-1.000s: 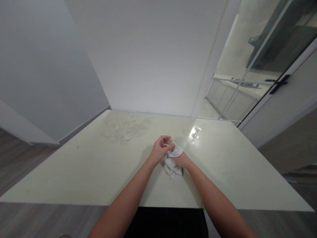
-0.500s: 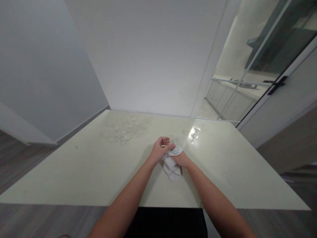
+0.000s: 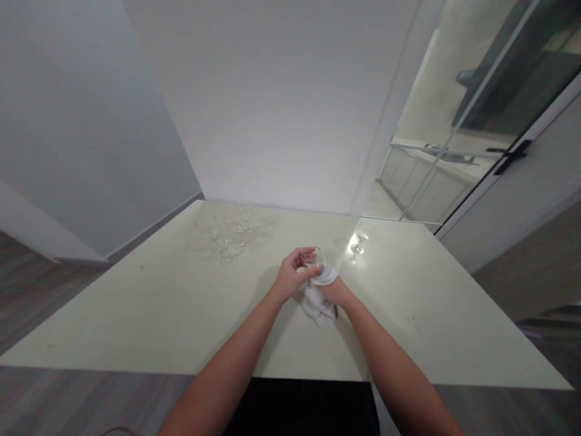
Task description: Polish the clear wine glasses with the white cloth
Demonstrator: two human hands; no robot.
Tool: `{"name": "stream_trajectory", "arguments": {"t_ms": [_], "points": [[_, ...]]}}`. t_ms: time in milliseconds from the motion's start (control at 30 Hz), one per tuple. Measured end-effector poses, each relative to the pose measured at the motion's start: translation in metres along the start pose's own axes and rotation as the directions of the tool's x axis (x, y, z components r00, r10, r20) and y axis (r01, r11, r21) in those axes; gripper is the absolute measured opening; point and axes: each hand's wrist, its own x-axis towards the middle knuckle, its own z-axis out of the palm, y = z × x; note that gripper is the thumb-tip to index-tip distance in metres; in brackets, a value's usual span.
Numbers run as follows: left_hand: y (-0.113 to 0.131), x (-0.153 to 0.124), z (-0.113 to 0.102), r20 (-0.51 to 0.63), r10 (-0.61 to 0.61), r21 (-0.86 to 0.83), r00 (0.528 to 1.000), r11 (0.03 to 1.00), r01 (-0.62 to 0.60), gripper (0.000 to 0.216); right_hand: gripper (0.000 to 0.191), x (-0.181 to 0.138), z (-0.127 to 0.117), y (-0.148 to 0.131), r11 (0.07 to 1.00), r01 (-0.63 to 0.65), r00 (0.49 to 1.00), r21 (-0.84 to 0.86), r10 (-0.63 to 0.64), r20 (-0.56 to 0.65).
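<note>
Above the middle of the table, my left hand [image 3: 293, 274] is closed around the bowl of a clear wine glass [image 3: 317, 256], thumb on the near side. My right hand [image 3: 333, 292] grips a white cloth [image 3: 319, 307], which is bunched against the lower part of that glass and hangs down below. The glass's lower end is hidden by the cloth and the right hand, and the right fingers are mostly covered too.
Several clear glasses [image 3: 229, 242] are grouped at the table's back left. One stemmed glass [image 3: 357, 247] stands at the back right, in a bright reflection. A white wall [image 3: 281, 151] borders the far edge of the pale table [image 3: 158, 315]; a glass-paned door [image 3: 454, 133] is at right.
The cloth has shifted slightly to the right along with my right hand, and its hanging end has swung a little. My left hand keeps its hold on the glass.
</note>
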Motion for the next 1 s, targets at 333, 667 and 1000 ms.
{"name": "stream_trajectory", "arguments": {"t_ms": [333,667,1000], "points": [[0.000,0.009,-0.016,-0.509,0.001,-0.270,0.861,0.949,-0.161,0.040,0.030,0.000,-0.005,-0.001,0.999,0.015,0.934,0.030,-0.003,-0.357],[-0.008,0.009,-0.012,-0.166,-0.522,-0.731,0.837,0.635,0.251,0.030,0.017,-0.007,0.002,-0.013,0.974,0.047,0.978,0.222,0.001,-0.209],[-0.008,0.010,-0.012,-0.332,-0.375,-0.672,0.865,0.738,0.062,0.031,0.019,-0.006,-0.005,-0.002,0.975,-0.030,0.959,0.219,0.089,-0.268]]}}
